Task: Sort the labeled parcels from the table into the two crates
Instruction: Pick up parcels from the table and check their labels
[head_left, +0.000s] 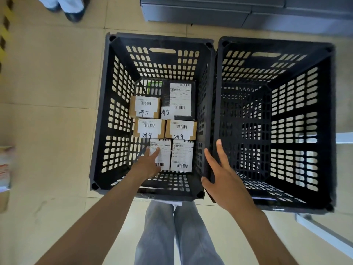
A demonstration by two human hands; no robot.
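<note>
Two black slatted crates stand side by side on the floor. The left crate (107, 104) holds several labeled parcels: three brown boxes (146, 107), a black box (179, 98) at the back and two white parcels in front. My left hand (149, 163) reaches down into this crate, fingers straight, touching the near left white parcel (164, 155). The other white parcel (182, 156) lies beside it. My right hand (219, 176) hovers open over the rims where both crates meet. The right crate (324, 111) shows no parcels inside.
Grey metal cabinets (229, 12) stand beyond the crates. A person's shoes (72, 10) are at the top left. A blurred stack of parcels (4, 169) sits at the left edge, and a white table edge (324, 236) at the lower right. My legs are below the crates.
</note>
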